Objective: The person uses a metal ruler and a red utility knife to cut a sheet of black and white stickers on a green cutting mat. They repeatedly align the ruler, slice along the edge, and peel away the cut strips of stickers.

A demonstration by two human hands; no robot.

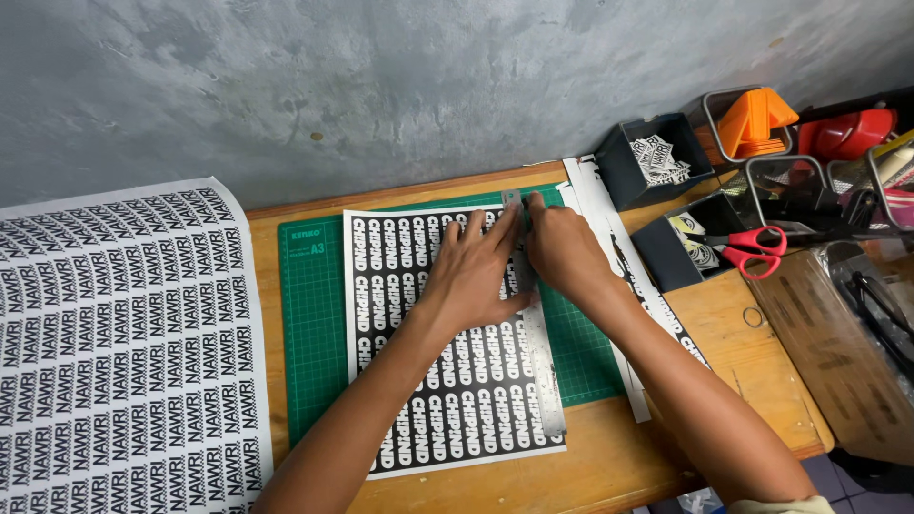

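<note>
Flat and unclenched, my left hand (473, 271) pinned the steel ruler (535, 324) on the sticker sheet (428, 381) while my right hand (564, 249) pinched a small cutter at its top; most rows remained uncut.

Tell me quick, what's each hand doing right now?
Left hand: open, flat, pressing the metal ruler onto the printed sheet.
Right hand: closed at the ruler's top; what it grips is hidden.
</note>
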